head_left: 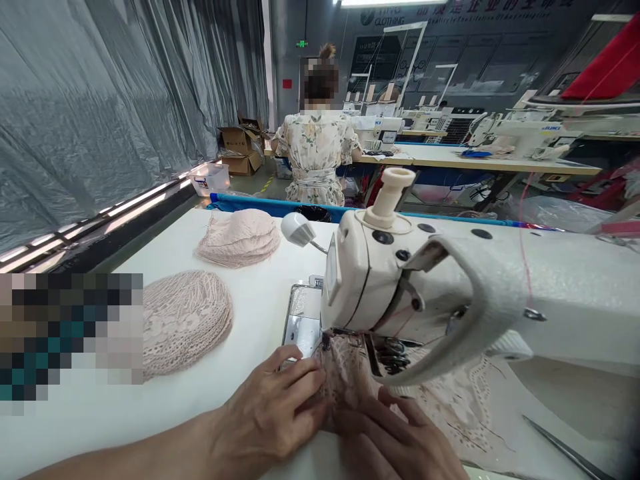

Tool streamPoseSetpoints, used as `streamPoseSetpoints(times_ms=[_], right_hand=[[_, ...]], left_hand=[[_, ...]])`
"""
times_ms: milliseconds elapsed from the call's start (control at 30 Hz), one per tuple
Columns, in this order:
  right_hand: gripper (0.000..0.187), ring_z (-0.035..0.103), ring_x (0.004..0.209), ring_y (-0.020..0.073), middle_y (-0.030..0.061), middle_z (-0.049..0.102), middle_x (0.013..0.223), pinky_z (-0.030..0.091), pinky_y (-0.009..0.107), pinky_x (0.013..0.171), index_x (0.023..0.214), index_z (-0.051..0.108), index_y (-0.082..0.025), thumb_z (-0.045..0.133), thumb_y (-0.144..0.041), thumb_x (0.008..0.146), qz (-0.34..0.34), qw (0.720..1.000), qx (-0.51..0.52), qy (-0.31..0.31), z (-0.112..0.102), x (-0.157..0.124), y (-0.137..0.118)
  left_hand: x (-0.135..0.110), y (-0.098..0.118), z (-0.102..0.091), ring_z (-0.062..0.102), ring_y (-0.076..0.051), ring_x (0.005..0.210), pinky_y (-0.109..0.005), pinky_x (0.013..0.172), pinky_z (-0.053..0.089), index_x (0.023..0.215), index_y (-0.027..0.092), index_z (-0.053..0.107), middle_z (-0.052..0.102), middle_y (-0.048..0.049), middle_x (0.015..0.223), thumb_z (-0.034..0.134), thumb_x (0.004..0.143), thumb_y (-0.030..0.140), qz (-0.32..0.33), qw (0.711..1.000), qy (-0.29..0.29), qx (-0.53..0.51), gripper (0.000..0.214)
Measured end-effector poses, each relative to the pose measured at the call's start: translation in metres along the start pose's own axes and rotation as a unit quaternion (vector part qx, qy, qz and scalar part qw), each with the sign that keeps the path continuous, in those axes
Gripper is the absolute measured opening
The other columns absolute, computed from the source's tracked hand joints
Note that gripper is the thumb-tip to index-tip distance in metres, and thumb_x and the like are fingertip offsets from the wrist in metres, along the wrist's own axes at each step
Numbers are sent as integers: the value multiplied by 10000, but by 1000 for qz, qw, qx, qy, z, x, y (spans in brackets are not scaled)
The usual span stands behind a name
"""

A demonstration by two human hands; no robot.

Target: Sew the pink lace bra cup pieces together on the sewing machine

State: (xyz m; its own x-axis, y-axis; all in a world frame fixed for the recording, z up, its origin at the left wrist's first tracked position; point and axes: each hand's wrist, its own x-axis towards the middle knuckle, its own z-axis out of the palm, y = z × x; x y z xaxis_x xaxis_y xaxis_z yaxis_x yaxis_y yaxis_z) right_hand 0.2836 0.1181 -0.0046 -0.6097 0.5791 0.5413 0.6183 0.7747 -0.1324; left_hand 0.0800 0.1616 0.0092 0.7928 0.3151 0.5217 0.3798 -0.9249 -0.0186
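Observation:
Light pink lace fabric (pixel 457 400) lies under the head of a white sewing machine (pixel 425 280), with its bunched part near the needle area. My left hand (pixel 273 403) is at the left of the needle area, fingers bent and closed on the lace's edge. Close beside it, my right hand (pixel 395 433) holds the near side of the same lace, its fingers bent and partly in shadow. The machine head hides the needle tip and presser foot from view. A metal slide plate (pixel 303 327) shows just beyond my left fingers.
Stacked lace pieces (pixel 187 323) and a stack of plain pink pieces (pixel 239 237) lie on the white table (pixel 260 280) at left. A pointed metal tool (pixel 565 447) lies at right. Ahead sits a person (pixel 317 150) near other sewing machines (pixel 525 137).

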Motion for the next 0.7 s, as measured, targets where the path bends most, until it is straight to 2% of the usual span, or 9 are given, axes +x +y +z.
streamPoseSetpoints(times_ms=[67,133,267,433,633,700], right_hand=[[479,663,760,181,77,732,913,445,331,723,877,606,-187,193,-378,1027,25,999,-10,-25,-2,0,5],[567,663,766,214,113,728,946,448,371,782,976,619,-155,190,-526,990,39,998,-52,-22,-1,0,9],[651,663,814,254,146,728,981,452,407,819,1131,615,-123,267,-634,929,27,989,-141,-19,3,4,19],[585,623,991,286,129,675,1150,470,412,831,1201,611,-188,365,-631,907,28,981,-181,-59,-1,12,24],[566,633,974,306,144,665,1162,507,432,774,1200,607,-190,400,-620,897,18,983,-171,-65,-5,13,26],[526,638,975,308,144,653,1191,506,441,789,1191,609,-170,395,-568,921,-16,981,-181,-65,-1,7,26]], left_hand=[[-1,-2,-1,594,-169,868,-361,861,435,935,118,645,648,-60,849,417,953,97,2,1000,-6,-7,229],[-1,-6,-2,596,-173,902,-374,903,419,990,121,631,650,-65,878,418,958,114,2,1000,-17,-14,215],[-2,-22,2,583,-183,1023,-413,992,358,1073,132,589,638,-94,999,419,956,106,0,1000,-30,-8,208],[0,-38,7,599,-160,985,-445,1048,300,1104,130,553,614,-108,1081,410,939,56,-6,1000,-24,-8,230],[0,-36,5,586,-177,1028,-463,1047,321,1075,140,561,616,-102,1043,434,920,43,-6,999,-36,9,223],[0,-34,4,583,-181,1036,-471,1042,330,1090,132,559,608,-116,1058,425,910,19,2,999,-39,18,251]])
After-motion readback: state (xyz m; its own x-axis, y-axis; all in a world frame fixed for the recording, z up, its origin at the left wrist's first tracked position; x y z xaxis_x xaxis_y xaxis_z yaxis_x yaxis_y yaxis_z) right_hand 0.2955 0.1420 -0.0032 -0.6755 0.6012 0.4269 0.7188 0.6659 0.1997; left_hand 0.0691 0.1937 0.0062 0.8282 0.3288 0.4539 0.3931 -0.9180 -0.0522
